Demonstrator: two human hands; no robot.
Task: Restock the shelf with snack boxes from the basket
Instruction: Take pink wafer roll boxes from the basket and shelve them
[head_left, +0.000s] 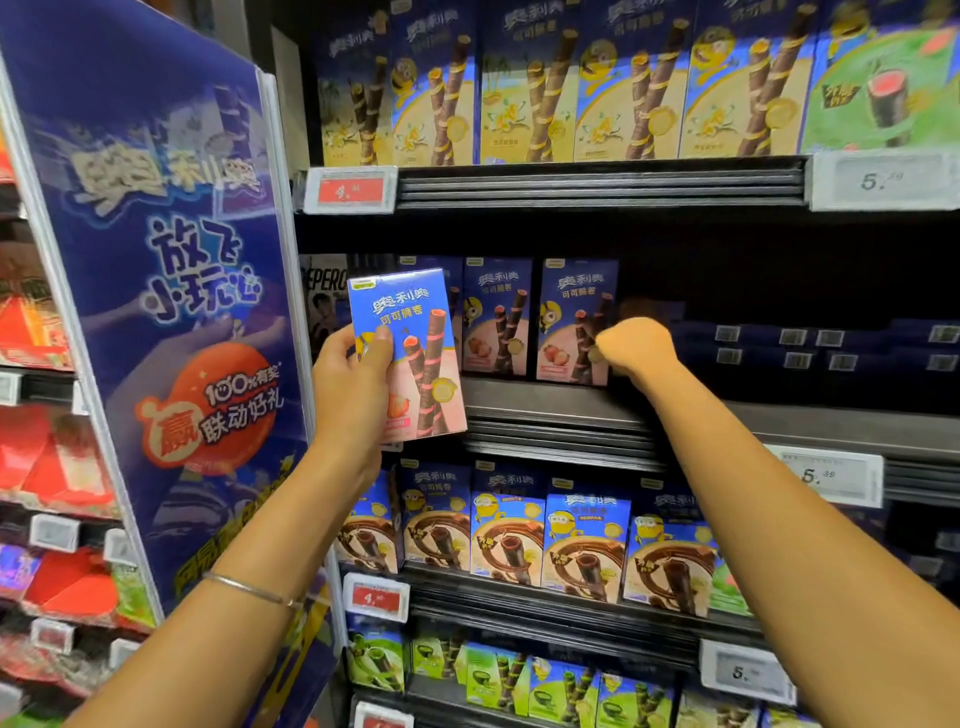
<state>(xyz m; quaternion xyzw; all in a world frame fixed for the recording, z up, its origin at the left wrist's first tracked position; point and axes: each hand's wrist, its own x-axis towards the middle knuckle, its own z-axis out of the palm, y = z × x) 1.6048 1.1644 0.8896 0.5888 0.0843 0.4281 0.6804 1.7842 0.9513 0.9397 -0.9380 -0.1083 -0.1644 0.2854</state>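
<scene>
The middle shelf (545, 400) is only partly filled: a short row of strawberry boxes stands at its left, with dark open space to the right. The end box (571, 312) of that row stands upright, and the right grip (636, 345) sits curled against its right edge; whether it actually pinches the box I cannot tell, since the fingers are hidden. The snack box (410, 358) to be stocked is off the shelf, in front of the row's left part, held upright by the left grip (353, 379), thumb on its face. Likely trouble: a shove from the right grip could topple the end box into the gap, or the 1-handed side hold could let the new box twist and clip its neighbours forward off the shelf
</scene>
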